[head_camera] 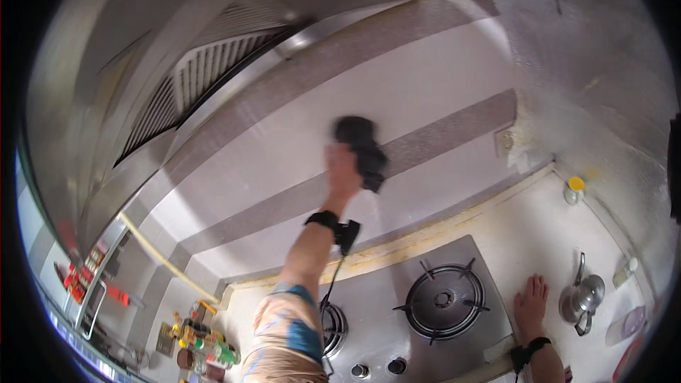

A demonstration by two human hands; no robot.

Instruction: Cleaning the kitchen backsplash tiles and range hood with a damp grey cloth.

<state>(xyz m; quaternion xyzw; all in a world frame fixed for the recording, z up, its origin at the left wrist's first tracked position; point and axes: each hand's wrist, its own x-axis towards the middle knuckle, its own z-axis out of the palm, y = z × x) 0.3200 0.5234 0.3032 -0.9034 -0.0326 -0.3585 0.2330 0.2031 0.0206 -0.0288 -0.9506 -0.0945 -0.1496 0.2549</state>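
Note:
My left hand is raised against the tiled wall behind the stove, blurred by motion. It presses a dark cloth to the tiles, over the edge of a grey-brown tile band. Lower right, my right hand lies palm down on the white countertop, beside the steel gas stove, holding nothing. Black bands circle both wrists, and a cable hangs from the left one. A small steel pot stands just right of my right hand.
Above left is a range hood with slatted filters. Two burners sit below the wall. A yellow-lidded jar stands in the right corner near a wall socket. Bottles crowd the lower left, below a spice rack.

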